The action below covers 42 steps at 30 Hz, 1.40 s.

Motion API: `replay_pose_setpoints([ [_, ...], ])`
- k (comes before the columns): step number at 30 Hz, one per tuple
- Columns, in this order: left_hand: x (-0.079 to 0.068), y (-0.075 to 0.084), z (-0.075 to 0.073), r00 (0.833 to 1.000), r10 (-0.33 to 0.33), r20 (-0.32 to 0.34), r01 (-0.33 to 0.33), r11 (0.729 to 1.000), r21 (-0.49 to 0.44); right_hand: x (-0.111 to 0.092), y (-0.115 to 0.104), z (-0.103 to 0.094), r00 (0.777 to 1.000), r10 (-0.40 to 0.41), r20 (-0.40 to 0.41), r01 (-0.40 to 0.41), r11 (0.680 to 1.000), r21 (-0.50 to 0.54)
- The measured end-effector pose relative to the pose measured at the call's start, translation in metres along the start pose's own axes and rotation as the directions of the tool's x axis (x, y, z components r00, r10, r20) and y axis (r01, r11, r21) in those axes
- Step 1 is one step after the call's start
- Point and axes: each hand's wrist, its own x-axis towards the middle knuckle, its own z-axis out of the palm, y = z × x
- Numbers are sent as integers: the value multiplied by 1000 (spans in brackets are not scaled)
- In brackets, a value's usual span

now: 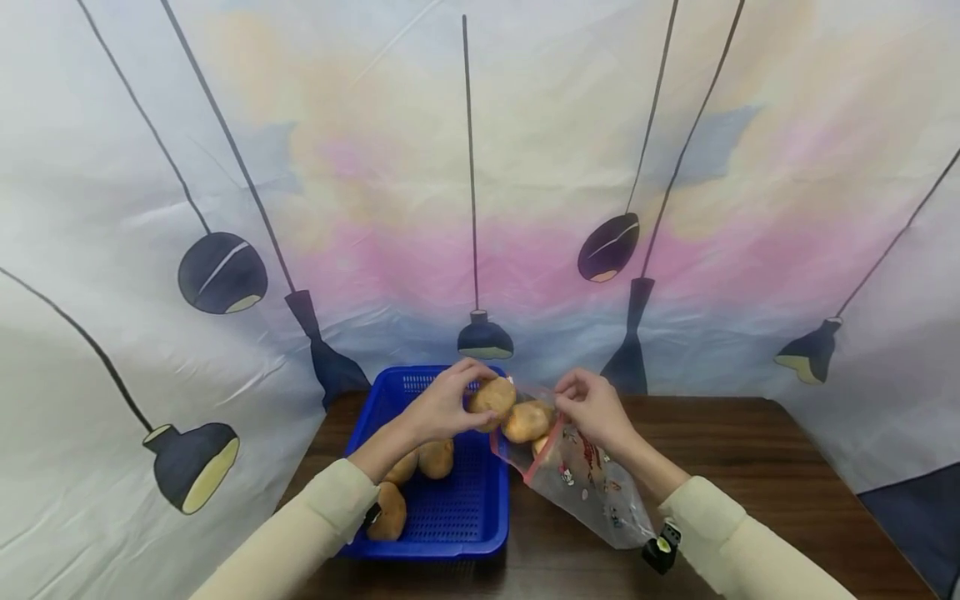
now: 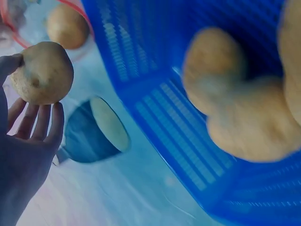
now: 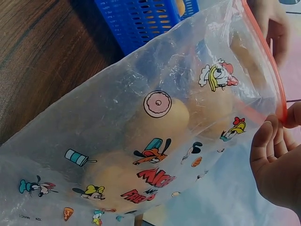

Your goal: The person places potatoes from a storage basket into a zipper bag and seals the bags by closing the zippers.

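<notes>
My left hand grips a potato between thumb and fingers, at the mouth of a clear zip bag printed with cartoon figures. In the left wrist view the held potato is seen with the thumb on one side and the fingertips on the other. My right hand pinches the red-edged opening of the bag. Through the plastic, several potatoes show inside, one near the mouth. Left of the bag, a blue plastic basket holds a few more potatoes.
Both the basket and the bag are over a dark wood table. Behind it hangs a pale sheet printed with pendant lamps. A small black device sits at the right sleeve, beside the bag's lower end.
</notes>
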Motion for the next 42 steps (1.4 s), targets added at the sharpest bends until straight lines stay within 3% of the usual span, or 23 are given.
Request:
replay_pose_setpoints([
  [9,8,34,19,998,28,59,-17,983,-180,0,-1,-1,1000,-3,2,3,1000,-7],
  [16,8,42,36,990,74,116,-62,993,-101,0,-4,-2,1000,-12,-2,12,1000,-10],
  [21,7,44,41,987,57,153,-46,996,-76,1,-7,-1,1000,-9,-8,9,1000,-20],
  [28,3,36,35,993,57,100,-53,998,-45,1,-7,-2,1000,-4,-1,4,1000,-6],
  [31,1,31,33,999,-1,44,2,1000,-30,1,-7,-3,1000,-5,-5,5,1000,1],
  [34,-2,25,34,992,-128,0,128,992,6,1,-7,-3,1000,-3,-11,4,1000,9],
  [38,-8,19,37,946,-323,11,322,945,64,1,-7,-3,1000,-9,-13,9,1000,19],
  [42,-10,17,39,909,-411,75,405,911,83,0,-7,-3,1000,-12,-13,13,1000,20],
])
